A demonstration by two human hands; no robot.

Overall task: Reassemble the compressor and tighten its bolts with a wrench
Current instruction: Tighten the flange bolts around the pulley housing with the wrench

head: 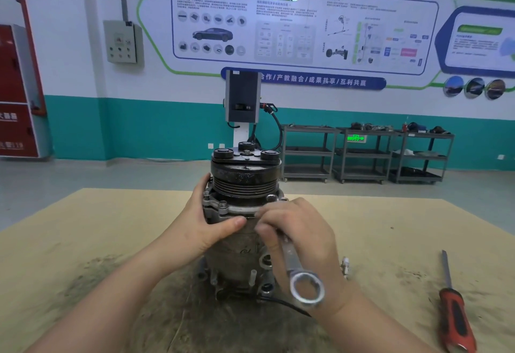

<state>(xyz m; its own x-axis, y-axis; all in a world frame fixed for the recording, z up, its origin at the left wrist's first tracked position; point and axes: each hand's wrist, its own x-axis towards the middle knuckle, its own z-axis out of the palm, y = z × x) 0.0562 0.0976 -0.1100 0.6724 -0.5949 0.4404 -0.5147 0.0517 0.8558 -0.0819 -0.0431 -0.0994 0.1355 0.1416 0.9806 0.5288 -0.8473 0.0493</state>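
Observation:
The compressor [245, 182] stands upright in the middle of the wooden table [83, 241], black pulley on top and grey metal body below. My left hand [206, 219] wraps the left side of the body just under the flange, thumb across the front. My right hand [301, 235] grips a silver wrench [301, 277] against the compressor's right front. The wrench's ring end hangs free toward me; its other end is hidden by my fingers near a flange bolt [223, 205].
A red-handled screwdriver [454, 313] lies on the table at the right. A small white part [345, 266] sits just right of the compressor. Dark grime stains the table around the base. Grey shelf carts [362, 154] and a charging post stand by the far wall.

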